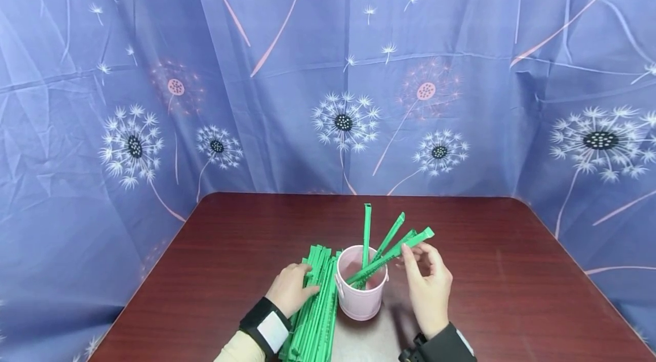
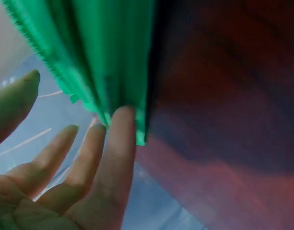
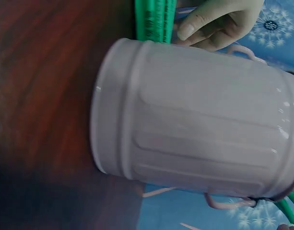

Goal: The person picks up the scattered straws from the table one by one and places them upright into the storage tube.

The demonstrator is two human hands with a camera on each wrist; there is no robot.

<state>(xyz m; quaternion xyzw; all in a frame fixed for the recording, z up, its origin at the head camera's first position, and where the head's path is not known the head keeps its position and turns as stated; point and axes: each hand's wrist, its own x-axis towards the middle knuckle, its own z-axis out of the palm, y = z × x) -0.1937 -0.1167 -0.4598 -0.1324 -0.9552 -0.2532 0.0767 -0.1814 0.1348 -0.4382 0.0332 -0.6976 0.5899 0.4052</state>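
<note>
A pink pail (image 1: 361,300) with small side handles stands upright on the table, several green stick packets (image 1: 367,231) leaning out of its mouth. My right hand (image 1: 430,288) is at the pail's right side, thumb and fingers pinching one slanted packet (image 1: 422,235) near its upper end; that packet's lower end lies inside the pail. Left of the pail lies a pile of green stick packets (image 1: 318,311) with printing and serrated ends. My left hand (image 1: 291,288) rests at the pile's left side, fingers spread; in the left wrist view one fingertip (image 2: 123,115) touches a packet.
The dark red wooden table (image 1: 512,293) extends to both sides and behind the pail. A blue curtain (image 1: 287,140) with dandelion prints hangs along its back and sides. The pile sits right against the pail's left side.
</note>
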